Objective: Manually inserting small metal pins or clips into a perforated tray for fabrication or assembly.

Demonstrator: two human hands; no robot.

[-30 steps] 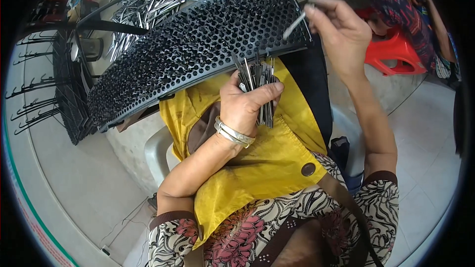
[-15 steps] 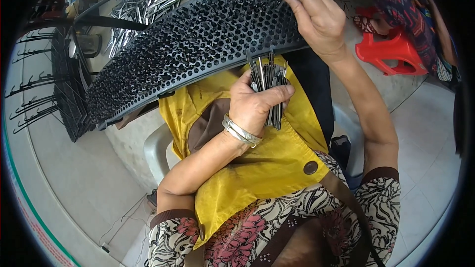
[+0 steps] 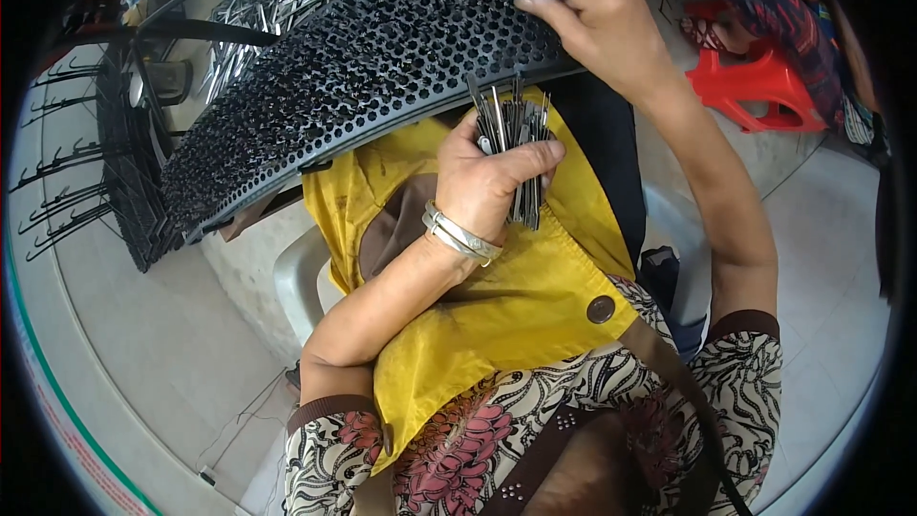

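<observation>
My left hand (image 3: 478,182) is closed round a bundle of slim metal pieces (image 3: 518,126), dark and silver, held roughly upright in front of the yellow apron. Their ends stick out above and below my fist. Just beyond lies a long, black perforated rack (image 3: 420,119), slanting from lower left to upper right. Small dark pieces stand in many of its holes, while rows along the near edge show bare holes. Over the rack's right end is my right hand (image 3: 607,24), thumb and forefinger apart, with nothing visible between them. The other right-hand fingers are partly hidden.
Behind the rack lies a heap of loose silver metal pieces (image 3: 277,10). A black rack with hooks (image 3: 134,162) stands at the left. On the right are a red plastic stool (image 3: 755,91) and part of another person in patterned clothing (image 3: 778,10). A pale chair arm (image 3: 298,277) flanks me.
My right thumb and forefinger have moved apart from a pinch, and the hand has shifted slightly left. The left hand, still round the bundle, and the rack appear slightly higher in view.
</observation>
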